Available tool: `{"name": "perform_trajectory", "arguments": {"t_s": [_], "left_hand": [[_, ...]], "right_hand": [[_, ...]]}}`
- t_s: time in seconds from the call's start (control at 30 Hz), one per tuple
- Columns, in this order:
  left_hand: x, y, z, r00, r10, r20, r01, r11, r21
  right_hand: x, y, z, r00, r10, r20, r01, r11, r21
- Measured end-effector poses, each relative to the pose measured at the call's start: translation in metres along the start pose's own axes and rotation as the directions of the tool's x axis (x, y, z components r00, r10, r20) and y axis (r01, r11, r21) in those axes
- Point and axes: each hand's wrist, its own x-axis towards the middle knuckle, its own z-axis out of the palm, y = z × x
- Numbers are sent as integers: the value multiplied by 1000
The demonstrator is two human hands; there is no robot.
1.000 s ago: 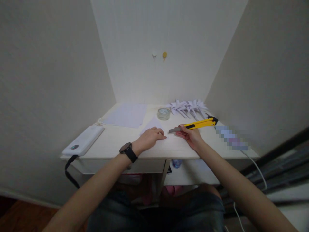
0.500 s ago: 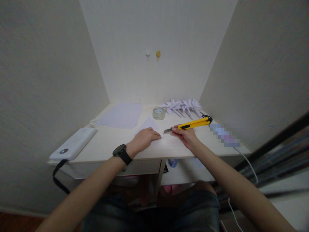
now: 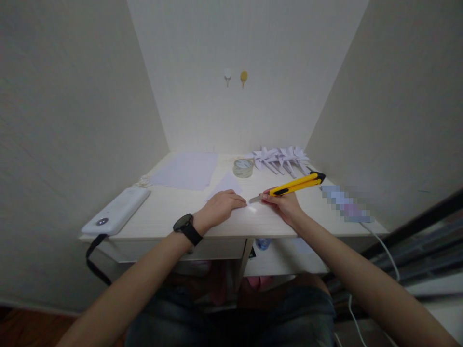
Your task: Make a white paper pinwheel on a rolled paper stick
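Right hand [image 3: 285, 206] grips a yellow utility knife [image 3: 294, 183]; left hand [image 3: 220, 207], flat and unclenched, presses a paper sheet [image 3: 227, 184]. Both rest on a pale desk [image 3: 170, 212] walled into an alcove.

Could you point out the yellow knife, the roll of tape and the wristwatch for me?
yellow knife [image 3: 295, 183], head view, middle of its yellow handle.
roll of tape [image 3: 243, 167], head view, top of the ring.
wristwatch [image 3: 183, 223], head view, dark face on the left wrist.
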Motion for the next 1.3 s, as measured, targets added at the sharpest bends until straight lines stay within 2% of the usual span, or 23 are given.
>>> {"name": "perform_trajectory", "arguments": {"t_s": [0.17, 0.43, 0.9, 1.13, 1.3], "left_hand": [[1, 0, -1, 1000, 5, 16, -5, 1000, 1], [0, -2, 1, 999, -38, 16, 38, 999, -17], [0, -1, 0, 999, -45, 20, 45, 998, -37], [-1, -1, 1, 997, -79, -18, 78, 995, -69], [1, -1, 1, 997, -77, -20, 77, 997, -10]], "right_hand": [[1, 2, -1, 999, 1, 40, -1, 1000, -13], [-2, -1, 2, 999, 0, 35, 1, 999, -32], [-4, -4, 4, 999, -7, 37, 9, 998, -60], [-5, -4, 5, 999, -37, 34, 42, 989, -139], [-5, -3, 3, 997, -63, 54, 71, 984, -162]]}}
